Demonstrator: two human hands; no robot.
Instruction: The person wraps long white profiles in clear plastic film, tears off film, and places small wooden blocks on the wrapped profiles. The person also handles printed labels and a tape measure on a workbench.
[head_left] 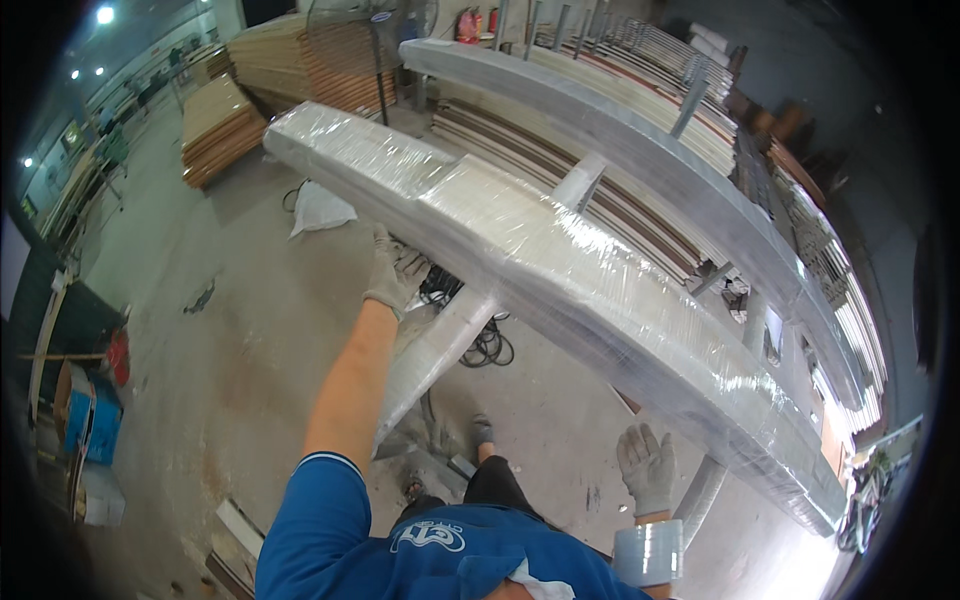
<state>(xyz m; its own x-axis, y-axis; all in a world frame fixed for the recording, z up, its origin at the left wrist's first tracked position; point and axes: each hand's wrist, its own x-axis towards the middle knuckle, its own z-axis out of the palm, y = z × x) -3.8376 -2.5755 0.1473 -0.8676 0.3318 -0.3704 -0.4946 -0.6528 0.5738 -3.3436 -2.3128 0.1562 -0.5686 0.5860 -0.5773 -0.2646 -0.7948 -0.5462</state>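
Note:
A long bundle of boards (590,265) wrapped in shiny clear film slants across the view, resting on metal supports. My left hand (395,272), in a pale work glove, is raised beside the bundle's near side with its fingers stretched out. Whether it touches the film I cannot tell. My right hand (648,467), gloved too, is held palm up below the bundle, fingers apart and holding nothing. At my right wrist is a roll of clear stretch film (648,553); whether it sits around the forearm or in front of it is unclear. A film-covered support arm (435,355) slopes down near my left forearm.
Beyond the bundle runs a second wrapped beam (600,110) with metal posts. Stacked boards (215,128) and a large fan (370,40) stand at the far left. Black cables (488,345) lie on the floor under the bundle. A blue box (92,415) is at left.

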